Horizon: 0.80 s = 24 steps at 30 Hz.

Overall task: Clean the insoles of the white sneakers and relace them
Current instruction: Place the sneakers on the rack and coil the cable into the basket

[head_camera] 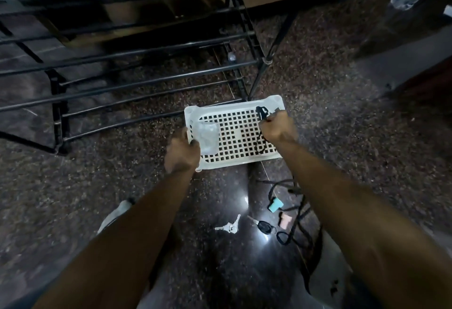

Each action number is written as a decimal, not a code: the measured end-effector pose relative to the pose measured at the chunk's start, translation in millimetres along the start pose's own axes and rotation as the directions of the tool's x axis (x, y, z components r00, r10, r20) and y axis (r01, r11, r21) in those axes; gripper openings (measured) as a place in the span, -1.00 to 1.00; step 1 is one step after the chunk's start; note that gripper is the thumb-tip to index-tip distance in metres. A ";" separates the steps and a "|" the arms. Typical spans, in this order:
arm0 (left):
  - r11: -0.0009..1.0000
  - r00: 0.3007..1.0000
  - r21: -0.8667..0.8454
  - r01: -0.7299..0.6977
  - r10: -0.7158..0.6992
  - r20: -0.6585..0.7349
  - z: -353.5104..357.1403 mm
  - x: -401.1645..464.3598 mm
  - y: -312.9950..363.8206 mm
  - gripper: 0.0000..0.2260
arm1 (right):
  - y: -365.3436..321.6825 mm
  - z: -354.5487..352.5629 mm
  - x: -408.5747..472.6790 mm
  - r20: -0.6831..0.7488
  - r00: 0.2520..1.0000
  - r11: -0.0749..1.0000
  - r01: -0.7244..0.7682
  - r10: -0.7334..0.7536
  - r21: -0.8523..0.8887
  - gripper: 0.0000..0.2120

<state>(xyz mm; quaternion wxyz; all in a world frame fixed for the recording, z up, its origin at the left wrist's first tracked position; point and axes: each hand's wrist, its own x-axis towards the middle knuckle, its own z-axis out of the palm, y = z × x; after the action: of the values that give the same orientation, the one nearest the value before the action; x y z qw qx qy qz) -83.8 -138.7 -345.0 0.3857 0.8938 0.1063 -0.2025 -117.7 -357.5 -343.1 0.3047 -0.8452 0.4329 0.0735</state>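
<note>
I see my right hand [276, 126] pinching a limp black lace [263, 113] over the white perforated basket [234, 135]; my left hand [182, 152] grips its near-left rim; light, stiff plastic, I judge, best held at the rims; sneakers unseen.

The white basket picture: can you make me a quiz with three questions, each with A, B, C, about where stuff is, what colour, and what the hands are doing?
1. Where do the keys lie?
A in the basket
B on the floor
C on the rack

2. What colour is the cord?
A black
B red
C yellow

3. What is the left hand doing?
A hanging free
B pointing
C gripping the basket

Answers: B, they lie on the dark floor below the basket; A, it looks black against the white basket; C, its fingers curl round the basket's left edge.
</note>
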 end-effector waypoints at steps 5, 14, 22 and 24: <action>0.990 0.995 0.141 0.027 -0.014 -0.094 4.7 8.6 -6.9 -0.68 | 2.0 12.5 3.2 -0.034 0.983 0.853 0.141 -0.183 -0.503 -0.76; 0.992 0.995 0.123 0.022 -0.010 -0.101 6.5 17.5 -13.0 -0.70 | 47.9 33.0 -11.8 0.350 0.789 0.508 0.600 -0.505 -0.618 -0.52; 0.996 0.993 0.071 0.046 -0.038 -0.112 7.6 12.8 -7.8 -0.74 | 67.1 6.9 -16.4 0.272 0.777 0.511 0.592 -0.568 -0.624 -0.47; 0.998 0.993 0.042 0.041 -0.036 -0.113 7.0 7.4 -7.9 -0.72 | 77.2 3.8 -31.3 0.090 0.776 0.619 0.562 -0.624 -0.549 -0.63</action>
<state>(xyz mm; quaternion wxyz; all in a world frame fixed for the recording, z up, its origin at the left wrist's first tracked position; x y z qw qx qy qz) -81.9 -138.2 -357.8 0.3551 0.9100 0.1406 -0.1617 -196.3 -367.8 -368.8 0.0329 -0.9930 0.1055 0.0427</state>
